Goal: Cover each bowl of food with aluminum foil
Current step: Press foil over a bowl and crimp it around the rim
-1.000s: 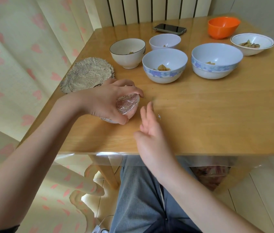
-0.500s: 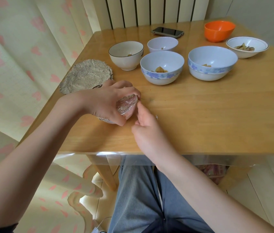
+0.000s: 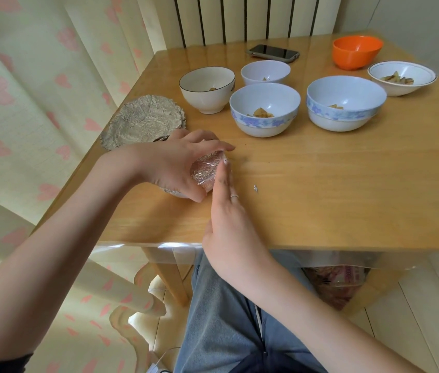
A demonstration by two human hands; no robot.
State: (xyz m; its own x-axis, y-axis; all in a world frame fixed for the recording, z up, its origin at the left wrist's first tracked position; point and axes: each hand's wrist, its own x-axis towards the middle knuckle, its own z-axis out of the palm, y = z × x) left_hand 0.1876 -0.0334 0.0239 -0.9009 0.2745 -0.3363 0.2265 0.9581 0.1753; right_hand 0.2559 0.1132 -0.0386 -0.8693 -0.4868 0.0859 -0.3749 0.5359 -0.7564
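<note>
A small bowl wrapped in crinkled aluminum foil (image 3: 204,170) sits near the table's front left. My left hand (image 3: 178,162) curls over it from the left, gripping its foil-covered rim. My right hand (image 3: 226,211) lies with straight fingers pressed against the foil on the bowl's right side. Behind it, a foil-covered dish (image 3: 144,121) rests at the left edge. Uncovered bowls with food stand farther back: a cream bowl (image 3: 207,90), two blue floral bowls (image 3: 265,110) (image 3: 345,103), a small white bowl (image 3: 265,72) and a shallow white bowl (image 3: 401,78).
An orange bowl (image 3: 357,51) and a phone (image 3: 272,53) sit at the far edge of the wooden table (image 3: 347,197). A tiny foil scrap (image 3: 255,188) lies right of my hands. A heart-patterned curtain (image 3: 37,103) hangs on the left.
My right hand moved forward from the table edge and now presses against the foil-wrapped bowl. My left hand stayed curled over it.
</note>
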